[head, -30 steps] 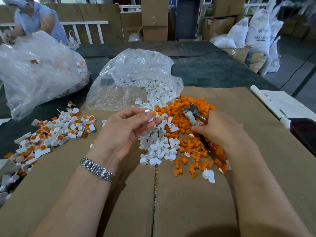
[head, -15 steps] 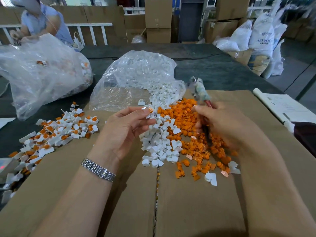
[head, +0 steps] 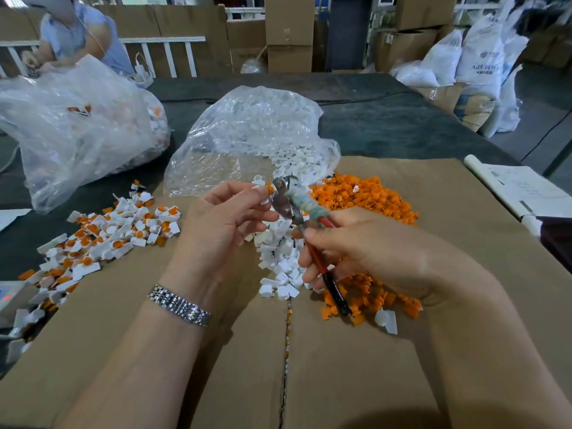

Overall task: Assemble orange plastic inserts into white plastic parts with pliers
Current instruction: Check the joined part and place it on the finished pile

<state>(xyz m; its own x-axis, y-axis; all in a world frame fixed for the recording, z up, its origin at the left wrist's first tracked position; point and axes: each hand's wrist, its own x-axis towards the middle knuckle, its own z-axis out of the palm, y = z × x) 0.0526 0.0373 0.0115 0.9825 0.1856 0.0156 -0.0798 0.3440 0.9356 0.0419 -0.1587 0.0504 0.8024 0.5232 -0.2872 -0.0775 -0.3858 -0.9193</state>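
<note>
Above the worktop (head: 402, 193), the right hand (head: 365, 252), gripping the pliers (head: 297, 205), has now brought them to the white part (head: 261, 188) pinched in the left hand (head: 223, 224), ready to press.

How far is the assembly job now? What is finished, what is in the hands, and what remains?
Done: a pile of assembled parts, white with orange inserts, lies at the left. In hand: the left hand pinches one white part with an orange insert, and the right hand holds the pliers at it. Left: loose white parts, a bag with more of them, and a heap of orange inserts. Much remains.
</note>
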